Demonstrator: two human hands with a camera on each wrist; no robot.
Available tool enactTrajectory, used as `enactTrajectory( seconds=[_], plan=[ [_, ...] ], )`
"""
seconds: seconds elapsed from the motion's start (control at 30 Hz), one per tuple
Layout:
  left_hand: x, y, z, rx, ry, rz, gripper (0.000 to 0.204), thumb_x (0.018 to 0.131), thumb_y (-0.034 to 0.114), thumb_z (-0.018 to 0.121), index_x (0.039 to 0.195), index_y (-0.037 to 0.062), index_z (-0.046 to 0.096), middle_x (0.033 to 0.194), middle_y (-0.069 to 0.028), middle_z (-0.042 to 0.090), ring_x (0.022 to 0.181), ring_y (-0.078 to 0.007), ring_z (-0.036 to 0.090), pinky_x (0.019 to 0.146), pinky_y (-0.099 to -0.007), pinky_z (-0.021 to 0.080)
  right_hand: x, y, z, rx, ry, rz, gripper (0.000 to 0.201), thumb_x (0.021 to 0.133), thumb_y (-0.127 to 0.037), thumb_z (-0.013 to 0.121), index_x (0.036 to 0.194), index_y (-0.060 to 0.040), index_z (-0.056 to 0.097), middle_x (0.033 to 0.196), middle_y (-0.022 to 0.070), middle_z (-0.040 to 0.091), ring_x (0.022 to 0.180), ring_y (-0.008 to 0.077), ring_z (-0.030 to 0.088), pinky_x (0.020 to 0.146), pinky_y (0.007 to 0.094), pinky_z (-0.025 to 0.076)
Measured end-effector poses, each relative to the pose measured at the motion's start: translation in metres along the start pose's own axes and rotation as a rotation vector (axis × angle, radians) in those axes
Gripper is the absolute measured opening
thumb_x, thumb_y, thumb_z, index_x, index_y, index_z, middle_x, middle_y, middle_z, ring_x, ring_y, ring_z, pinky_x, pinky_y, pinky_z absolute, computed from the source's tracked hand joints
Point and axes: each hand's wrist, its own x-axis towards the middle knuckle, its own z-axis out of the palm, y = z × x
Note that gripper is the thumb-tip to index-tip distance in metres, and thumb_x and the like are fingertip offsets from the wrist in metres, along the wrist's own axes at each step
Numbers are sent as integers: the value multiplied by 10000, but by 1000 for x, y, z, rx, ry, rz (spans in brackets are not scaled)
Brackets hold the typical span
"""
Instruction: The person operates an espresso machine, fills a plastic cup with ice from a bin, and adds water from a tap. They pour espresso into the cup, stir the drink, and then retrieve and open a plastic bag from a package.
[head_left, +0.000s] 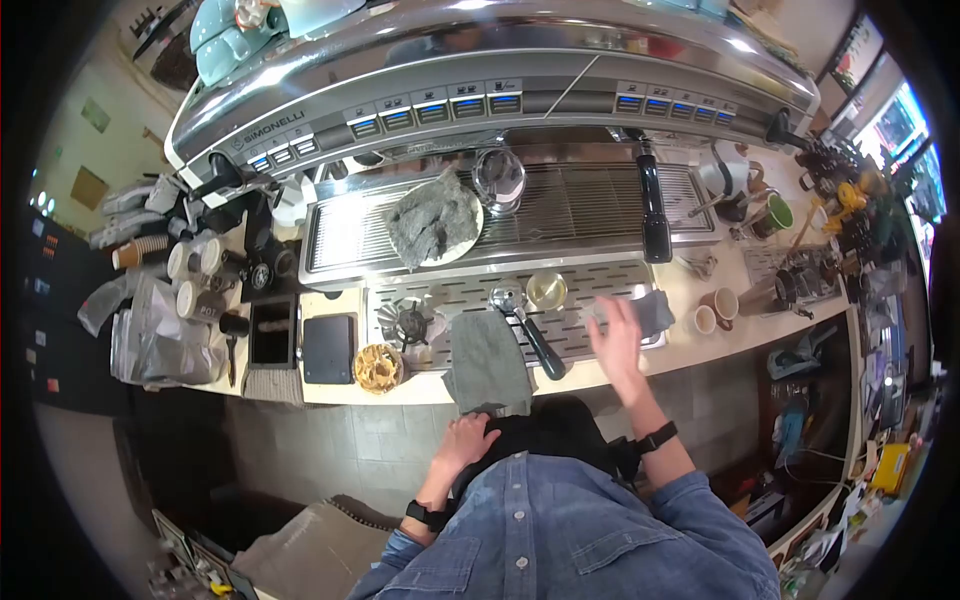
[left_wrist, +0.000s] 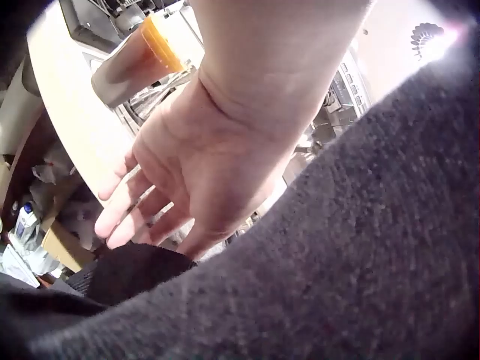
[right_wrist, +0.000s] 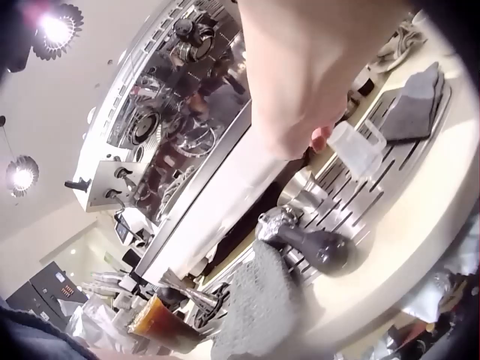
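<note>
My left hand (head_left: pixel 466 442) lies with relaxed fingers at my dark apron, just below the grey cloth (head_left: pixel 488 355) over the counter edge. In the left wrist view, the left hand (left_wrist: pixel 199 157) shows its palm and loosely extended fingers, holding nothing. Over the slotted tray my right hand (head_left: pixel 617 345) has its fingers apart, beside a folded dark cloth (head_left: pixel 652 313). The right wrist view shows a small translucent cup with a handle (right_wrist: pixel 356 150) close to the fingertips; contact is unclear. A portafilter (head_left: pixel 530 335) lies between the hands, near a small glass (head_left: pixel 546 291).
Behind is the espresso machine (head_left: pixel 440 100), with a grey cloth on a plate (head_left: pixel 433 220) and a clear jug (head_left: pixel 499 180) on its grate. A cup with brown and orange contents (head_left: pixel 379 368) and a black scale (head_left: pixel 329 349) stand left. Brown cups (head_left: pixel 706 319) are right.
</note>
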Motion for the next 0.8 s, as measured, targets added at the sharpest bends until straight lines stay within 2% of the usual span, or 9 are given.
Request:
enactTrajectory(
  seconds=[0.03,0.13,0.23,0.37,0.4,0.5,0.6,0.7,0.8],
  plan=[
    [1,2,4,-8,27,1,400,879,379,582,1131,68,594,1029,-178,640,980,-358,617,850,-470,483,8,5,-9,-38,23,-64,294,774,-135,699,1045,-42,634,926,160,598,847,352,593,781,416,489],
    [3,10,11,-25,76,-7,368,862,362,611,1073,60,617,983,-167,647,936,-352,632,825,-471,489,14,44,-1,12,-157,-149,354,759,-159,724,1079,-50,619,917,157,602,816,346,590,779,418,482],
    [8,21,4,-45,78,-48,365,860,357,612,1078,64,617,989,-170,646,931,-353,633,822,-469,491,22,58,-2,157,-284,-15,378,765,-170,728,1103,-51,608,941,159,610,807,339,589,778,416,473],
    [9,21,11,-58,112,-63,368,861,356,610,1086,64,614,998,-167,647,921,-354,635,814,-466,497,41,67,-16,-35,-211,72,376,783,-162,715,1117,-32,602,1015,173,619,868,354,602,761,416,475],
    [9,21,14,-47,127,-54,370,862,356,610,1089,64,613,1002,-166,647,917,-355,636,810,-465,500,42,77,-8,-64,-175,42,381,782,-147,715,1123,-23,602,1016,178,616,872,355,600,759,414,480],
    [7,29,2,-69,141,-67,350,876,346,595,1059,49,622,977,-157,661,926,-354,631,828,-460,487,43,89,10,-2,-153,17,409,787,-131,713,1158,-21,582,1023,181,610,881,351,599,779,418,483],
    [7,30,-10,-189,158,-79,293,866,327,612,948,47,644,893,-139,670,857,-346,640,769,-443,497,41,82,9,117,-171,186,447,793,-116,709,1199,-19,551,1066,185,591,965,362,579,844,418,469],
    [6,32,-16,-187,205,-97,240,828,265,651,782,30,629,795,-145,651,810,-342,642,733,-444,506,26,86,8,16,0,47,462,800,-110,701,1218,-15,527,1111,192,567,1029,371,548,901,412,444],
    [1,29,-30,-161,93,-98,222,840,260,637,837,40,607,832,-132,657,834,-350,634,727,-437,499,3,68,-9,32,8,98,298,829,-72,636,1113,1,585,1078,183,569,1018,376,540,895,418,438]
  ],
)
